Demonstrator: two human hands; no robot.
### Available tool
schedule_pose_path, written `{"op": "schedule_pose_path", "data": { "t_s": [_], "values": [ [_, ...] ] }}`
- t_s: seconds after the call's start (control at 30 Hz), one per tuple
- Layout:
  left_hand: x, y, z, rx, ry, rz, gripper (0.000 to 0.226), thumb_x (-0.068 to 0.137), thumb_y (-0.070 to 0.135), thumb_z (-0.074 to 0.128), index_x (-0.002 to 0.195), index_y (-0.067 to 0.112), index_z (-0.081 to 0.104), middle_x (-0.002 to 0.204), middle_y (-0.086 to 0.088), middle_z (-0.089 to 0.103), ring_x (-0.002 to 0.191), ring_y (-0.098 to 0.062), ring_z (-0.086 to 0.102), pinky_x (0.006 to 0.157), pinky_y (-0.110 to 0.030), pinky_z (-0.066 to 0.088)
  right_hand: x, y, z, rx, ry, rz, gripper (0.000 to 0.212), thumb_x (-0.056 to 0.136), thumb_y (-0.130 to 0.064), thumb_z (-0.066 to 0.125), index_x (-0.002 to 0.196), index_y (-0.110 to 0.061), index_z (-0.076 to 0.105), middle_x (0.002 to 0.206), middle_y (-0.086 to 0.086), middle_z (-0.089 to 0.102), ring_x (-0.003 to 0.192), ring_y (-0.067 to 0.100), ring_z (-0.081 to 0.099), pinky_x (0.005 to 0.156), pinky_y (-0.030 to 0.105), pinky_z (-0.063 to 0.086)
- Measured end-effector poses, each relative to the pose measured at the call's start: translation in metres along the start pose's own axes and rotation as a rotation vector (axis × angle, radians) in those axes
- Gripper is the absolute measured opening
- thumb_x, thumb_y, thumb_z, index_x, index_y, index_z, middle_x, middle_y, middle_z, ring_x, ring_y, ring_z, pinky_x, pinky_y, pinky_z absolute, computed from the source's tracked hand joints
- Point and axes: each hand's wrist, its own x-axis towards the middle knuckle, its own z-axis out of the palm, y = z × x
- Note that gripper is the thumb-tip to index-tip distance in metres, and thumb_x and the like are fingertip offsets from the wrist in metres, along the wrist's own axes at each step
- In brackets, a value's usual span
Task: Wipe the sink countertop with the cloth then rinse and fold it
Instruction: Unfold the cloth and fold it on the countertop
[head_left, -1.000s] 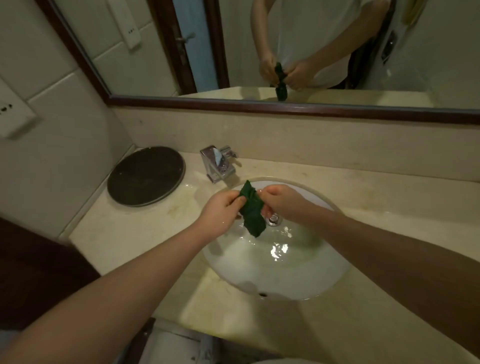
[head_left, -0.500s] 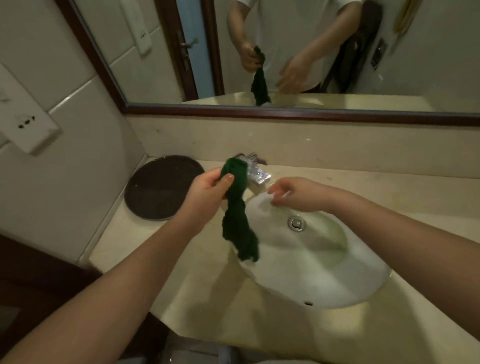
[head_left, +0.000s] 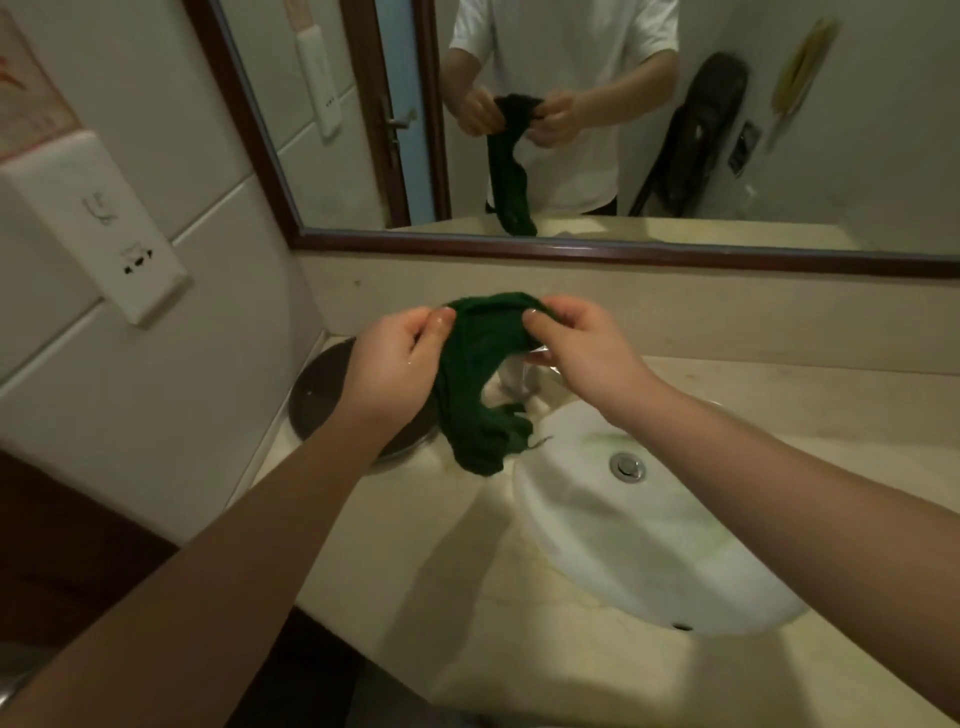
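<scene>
A dark green cloth (head_left: 475, 384) hangs twisted and bunched in the air, above the counter's left part and the basin's left rim. My left hand (head_left: 397, 364) pinches its top left edge. My right hand (head_left: 576, 348) pinches its top right edge, so the upper hem stretches between both hands. The lower end of the cloth dangles just above the beige countertop (head_left: 405, 551). The white oval sink basin (head_left: 649, 545) lies to the right with its metal drain (head_left: 627, 466). The chrome tap (head_left: 519, 376) is mostly hidden behind the cloth and my right hand.
A round dark disc (head_left: 317, 389) lies on the counter's far left corner, partly behind my left wrist. A framed mirror (head_left: 597, 249) runs along the back wall. A white wall box with sockets (head_left: 98, 223) hangs on the left tiled wall.
My right hand has come back and gripped the cloth's top edge beside the left hand. Both hands have lifted the cloth higher and spread its upper hem. The camera view shifted left.
</scene>
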Motion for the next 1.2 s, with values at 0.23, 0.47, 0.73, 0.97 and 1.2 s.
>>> {"op": "schedule_pose_path", "data": {
  "t_s": [0.23,0.47,0.73,0.97,1.2],
  "values": [
    [-0.007,-0.010,-0.019,-0.088,-0.267,-0.105,0.004,0.090,0.029,0.062,0.088,0.033,0.061,0.084,0.010,0.067,0.074,0.002,0.067,0.057,-0.015,0.051,0.007,-0.017,0.011,0.034,0.146,-0.091,0.022,0.101,-0.021,0.041,0.091,-0.016,0.060,0.079,-0.003,0.057,0.076,0.009,0.055,0.070,0.026,0.046],
    [-0.036,-0.067,-0.041,0.189,-0.484,-0.325,0.011,0.090,0.019,0.064,0.098,0.023,0.069,0.092,0.005,0.071,0.086,-0.008,0.067,0.074,-0.024,0.052,0.022,-0.008,0.005,-0.033,0.300,-0.088,0.023,0.101,-0.024,0.041,0.104,-0.016,0.062,0.090,-0.004,0.061,0.092,0.015,0.060,0.088,0.038,0.048],
    [-0.058,-0.108,-0.053,0.392,-0.373,-0.249,0.027,0.087,-0.001,0.055,0.085,0.023,0.066,0.080,0.000,0.067,0.073,-0.009,0.063,0.070,-0.032,0.051,0.016,0.004,0.015,-0.048,0.303,0.007,0.020,0.100,-0.028,0.042,0.093,-0.028,0.060,0.090,-0.002,0.064,0.093,0.018,0.062,0.093,0.048,0.049],
    [-0.024,-0.028,-0.033,-0.245,-0.213,-0.050,0.071,0.069,0.037,0.080,0.127,0.055,0.042,0.130,0.012,0.056,0.125,-0.009,0.051,0.101,-0.029,0.043,0.003,-0.026,0.041,-0.323,-0.153,-0.188,0.021,0.091,-0.029,0.061,0.097,-0.009,0.063,0.066,0.013,0.059,0.064,0.027,0.058,0.067,0.043,0.052],
    [0.014,0.017,-0.029,-0.111,-0.208,0.067,0.011,0.083,0.022,0.073,0.087,0.032,0.068,0.087,0.006,0.072,0.084,-0.004,0.066,0.081,-0.029,0.051,0.007,-0.009,0.039,-0.217,-0.108,-0.200,0.017,0.095,-0.029,0.055,0.092,-0.012,0.060,0.079,0.022,0.063,0.072,0.030,0.061,0.072,0.052,0.052]
  ]
}}
